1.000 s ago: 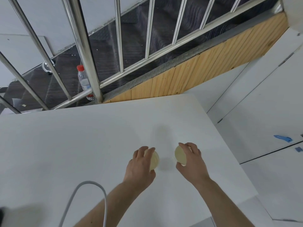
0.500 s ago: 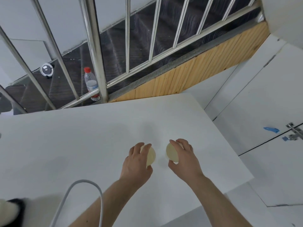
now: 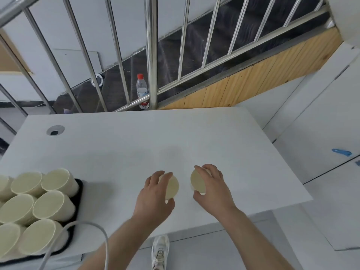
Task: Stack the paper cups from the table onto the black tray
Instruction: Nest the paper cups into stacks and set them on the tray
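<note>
A flat black tray at the white table's left edge holds cream paper cup stacks, while the left hand and right hand each grip one cream paper cup mid-table, a grey cable arching nearby.

The white table is bare ahead of both hands, but the black tray full of cups blocks the far left.

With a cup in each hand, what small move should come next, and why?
Probably carry both toward the black tray at the table's left. The left hand grips one paper cup, the right hand another cup, and the tray already holds upside-down cups.
</note>
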The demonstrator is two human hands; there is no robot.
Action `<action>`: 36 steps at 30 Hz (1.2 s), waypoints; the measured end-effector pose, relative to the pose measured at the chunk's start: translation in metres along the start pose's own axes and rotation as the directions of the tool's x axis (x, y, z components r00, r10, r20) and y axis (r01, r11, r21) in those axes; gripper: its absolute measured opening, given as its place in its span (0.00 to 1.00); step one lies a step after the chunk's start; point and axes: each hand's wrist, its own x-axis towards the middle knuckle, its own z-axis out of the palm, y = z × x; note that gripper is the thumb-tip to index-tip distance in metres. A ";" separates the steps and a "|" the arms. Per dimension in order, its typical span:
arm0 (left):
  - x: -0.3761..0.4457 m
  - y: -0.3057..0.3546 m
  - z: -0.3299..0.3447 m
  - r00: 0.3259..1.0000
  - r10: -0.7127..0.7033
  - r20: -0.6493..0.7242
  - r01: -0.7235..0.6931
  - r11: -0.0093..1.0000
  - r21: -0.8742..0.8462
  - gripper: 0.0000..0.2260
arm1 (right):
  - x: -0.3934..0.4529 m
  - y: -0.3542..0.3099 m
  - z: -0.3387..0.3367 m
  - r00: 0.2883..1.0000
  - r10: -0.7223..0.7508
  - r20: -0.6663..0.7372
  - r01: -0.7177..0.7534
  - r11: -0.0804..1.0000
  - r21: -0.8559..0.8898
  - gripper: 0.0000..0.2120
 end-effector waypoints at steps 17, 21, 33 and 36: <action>-0.088 -0.083 -0.072 0.987 -0.072 -0.144 0.065 0.997 -0.052 0.30 | -0.036 -0.127 0.035 0.990 -0.138 0.007 0.138 0.990 0.007 0.34; -0.106 -0.125 -0.103 0.983 -0.067 -0.174 0.058 0.997 -0.059 0.30 | -0.042 -0.178 0.058 0.988 -0.151 0.006 0.151 0.988 0.011 0.34; -0.166 -0.266 -0.179 0.980 -0.091 -0.174 0.078 0.994 -0.080 0.31 | -0.060 -0.316 0.132 0.986 -0.156 0.057 0.150 0.984 0.093 0.33; -0.175 -0.286 -0.185 0.985 -0.075 -0.157 0.063 0.995 -0.077 0.31 | -0.066 -0.335 0.143 0.981 -0.174 0.087 0.166 0.982 0.093 0.34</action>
